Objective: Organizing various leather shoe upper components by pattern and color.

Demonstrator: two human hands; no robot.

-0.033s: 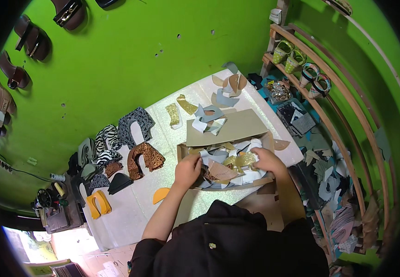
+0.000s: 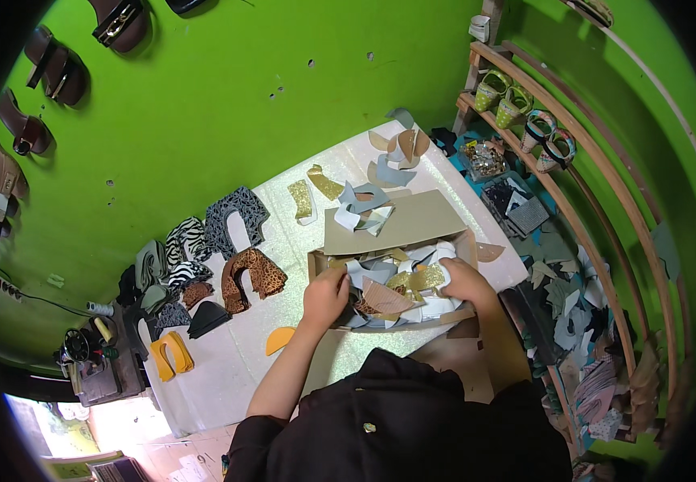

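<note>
Bright green walls (image 2: 203, 96) stand behind a pale, glittery table (image 2: 219, 377), which bears an open cardboard box (image 2: 470, 247) full of cut scraps in gray, white, gold and brown. At the box's left side, the left hand (image 2: 327, 297) has its fingers bent over the rim among the scraps; they are partly hidden, so I cannot tell whether they grip anything. Over the box's right side, the right hand (image 2: 464, 279) has its fingers curled down beside a gold glitter piece (image 2: 426, 279); whether it pinches that piece is unclear. Near the box's middle lies a pinkish-brown piece (image 2: 385, 296). Beyond the box, its flap (image 2: 436, 215) lies folded back, with gray and white cutouts (image 2: 368, 197) on it. Left of the box are a leopard-print stack (image 2: 263, 271), zebra-print pieces (image 2: 185, 241) and, nearer the person, a yellow half-round (image 2: 280, 339). Well to the box's right, a wooden rack (image 2: 557, 84) holds 2 pairs of shoes (image 2: 512, 106).
</note>
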